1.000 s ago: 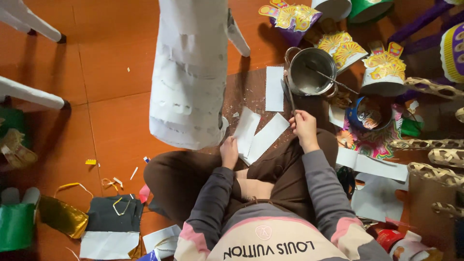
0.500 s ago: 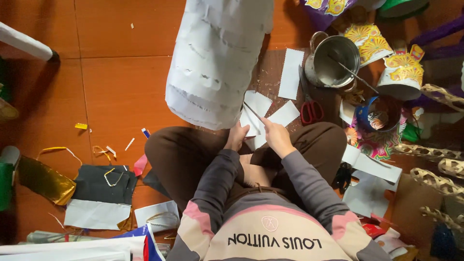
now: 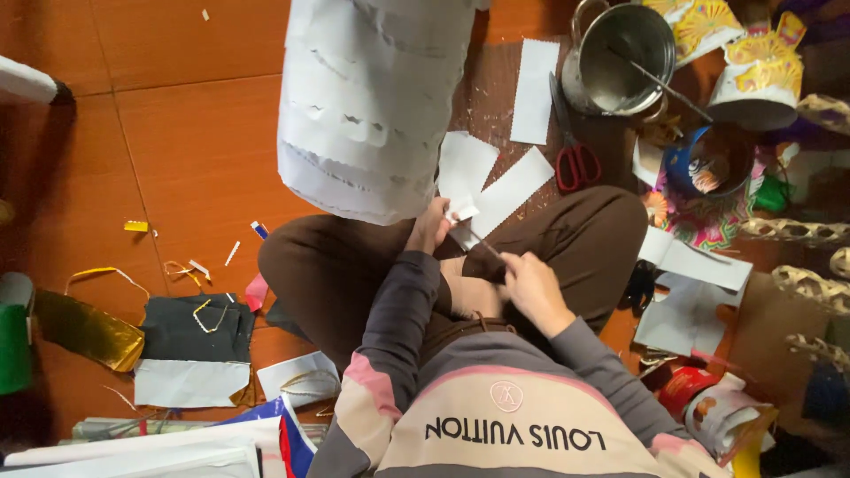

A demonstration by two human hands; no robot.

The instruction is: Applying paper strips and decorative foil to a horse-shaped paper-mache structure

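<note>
your left hand (image 3: 431,228) pinches a small white paper piece (image 3: 464,212) just over your knee, while your right hand (image 3: 529,281) is clenched on a thin stick (image 3: 483,241) whose tip meets that piece. you look to be at the gluing step, so the next move calls for steady dabs. beyond lie paper strips (image 3: 505,188), red scissors (image 3: 574,158), a metal pot (image 3: 627,55) and the hanging white lantern (image 3: 376,97).

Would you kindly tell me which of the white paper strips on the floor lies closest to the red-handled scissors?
The upright rectangular strip beside the metal pot is closest: the scissors lie right along its edge, while the slanted strips sit lower, nearer the left hand.
</note>
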